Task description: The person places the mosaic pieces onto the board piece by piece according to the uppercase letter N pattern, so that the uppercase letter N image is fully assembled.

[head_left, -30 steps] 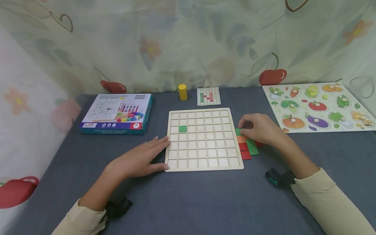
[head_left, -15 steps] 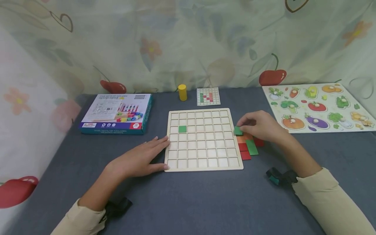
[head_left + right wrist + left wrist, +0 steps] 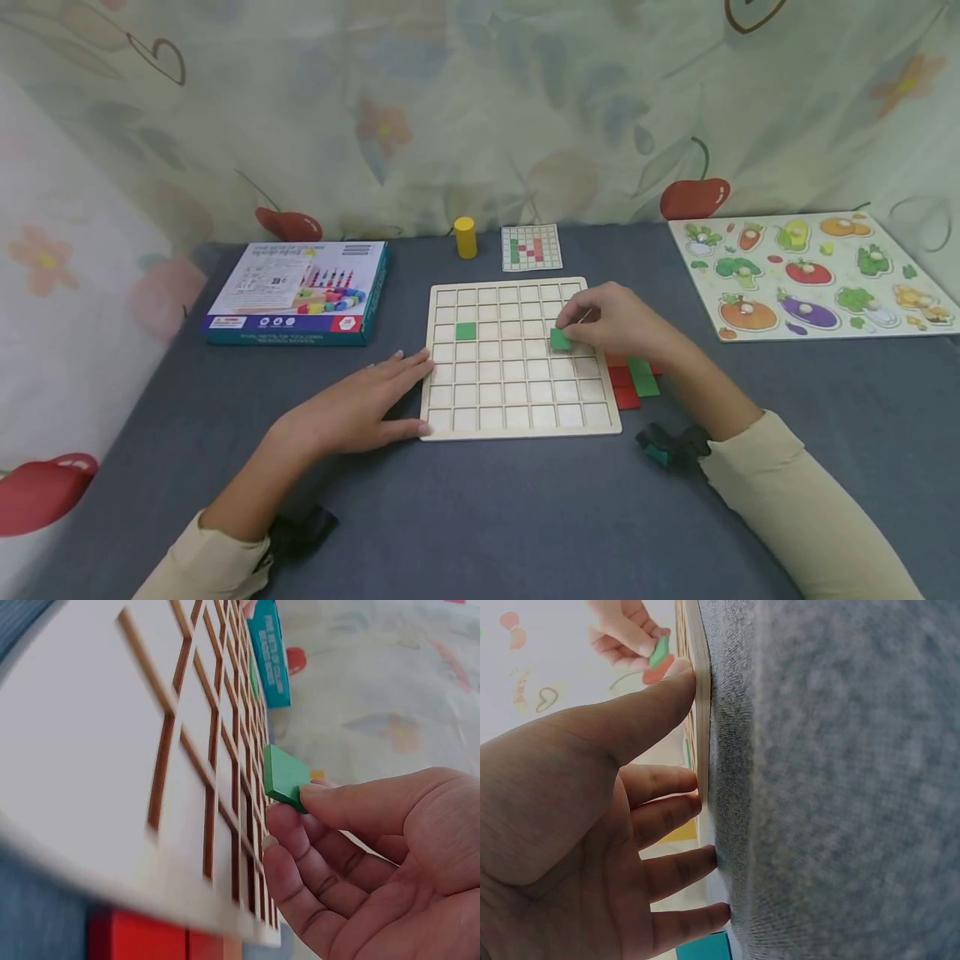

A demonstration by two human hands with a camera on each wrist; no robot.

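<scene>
A wooden grid board (image 3: 517,432) lies flat in the middle of the table, with one green square tile (image 3: 466,331) seated in a cell at its upper left. Thumb and fingers of my right hand (image 3: 618,321) pinch a second green tile (image 3: 285,776) above the board's right half. My left hand (image 3: 360,408) lies with straight, spread fingers, its tips against the board's left edge. The left wrist view shows the thumb (image 3: 649,709) at that same edge. Beside the board's right edge are loose red tiles (image 3: 625,397), a green tile (image 3: 643,377) and an orange one, partly covered by my right arm.
Behind the board lies a small pattern card (image 3: 532,247) printed with green and red squares, next to a yellow cylinder (image 3: 466,237). A flat boxed set (image 3: 296,292) sits at the left. At the right is a vegetable puzzle board (image 3: 817,275). A printed curtain hangs behind.
My right hand has lifted a green tile from the pile at the right and carried it leftward over the board. My left hand has stayed in place.
</scene>
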